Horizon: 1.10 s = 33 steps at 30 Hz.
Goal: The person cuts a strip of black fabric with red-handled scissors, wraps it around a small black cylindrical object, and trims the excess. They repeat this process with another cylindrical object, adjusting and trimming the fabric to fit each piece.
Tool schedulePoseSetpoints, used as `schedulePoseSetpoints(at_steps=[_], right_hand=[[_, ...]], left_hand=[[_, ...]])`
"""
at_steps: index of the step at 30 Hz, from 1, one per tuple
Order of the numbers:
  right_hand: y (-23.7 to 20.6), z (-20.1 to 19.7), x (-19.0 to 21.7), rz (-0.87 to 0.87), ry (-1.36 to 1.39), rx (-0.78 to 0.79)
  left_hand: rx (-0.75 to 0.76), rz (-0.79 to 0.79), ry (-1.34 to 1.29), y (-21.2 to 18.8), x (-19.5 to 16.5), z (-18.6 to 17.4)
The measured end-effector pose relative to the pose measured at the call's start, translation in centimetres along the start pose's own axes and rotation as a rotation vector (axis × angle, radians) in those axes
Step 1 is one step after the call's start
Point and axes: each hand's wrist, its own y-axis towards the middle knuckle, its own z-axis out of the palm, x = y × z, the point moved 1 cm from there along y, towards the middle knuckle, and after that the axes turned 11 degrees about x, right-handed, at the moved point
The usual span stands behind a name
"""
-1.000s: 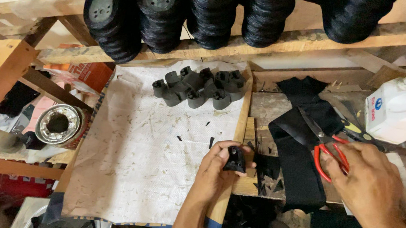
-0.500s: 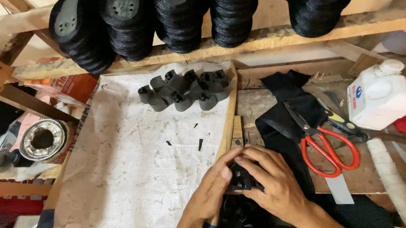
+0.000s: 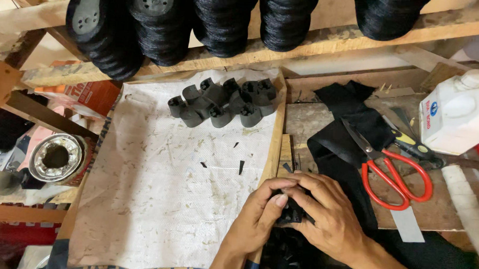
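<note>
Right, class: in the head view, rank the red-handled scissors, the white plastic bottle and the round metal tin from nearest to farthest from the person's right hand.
Measured from the right hand:
1. Red-handled scissors, just to its upper right on the bench.
2. White plastic bottle, farther up at the right edge.
3. Round metal tin, far across at the left.

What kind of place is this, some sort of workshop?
Most likely a small craft workshop, perhaps for shoe or leather work. Big spools of black thread sit on a rough wooden shelf, red-handled scissors lie on black fabric, and a cluster of small black moulded parts rests on the paper-covered bench.
</note>
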Motion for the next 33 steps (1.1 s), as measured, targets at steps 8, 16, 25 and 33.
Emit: schedulePoseSetpoints(at_steps=[8, 16, 25, 33], right_hand=[[-0.1, 0.0, 0.7, -0.012, 0.010, -0.025], [0.0, 0.8, -0.3, 0.102, 0.146, -0.034], [-0.5, 0.9, 0.0, 0.087, 0.115, -0.055], [-2.1, 2.2, -2.7, 0.517, 0.632, -0.004]], left_hand=[[-0.022, -0.020, 0.065, -0.1, 0.1, 0.5], [0.068, -0.165, -0.278, -0.1, -0.7, 0.3], [0.044, -0.116, 0.131, -0.1, -0.9, 0.4], [0.043, -0.202, -0.177, 0.4, -1.3, 0.9]])
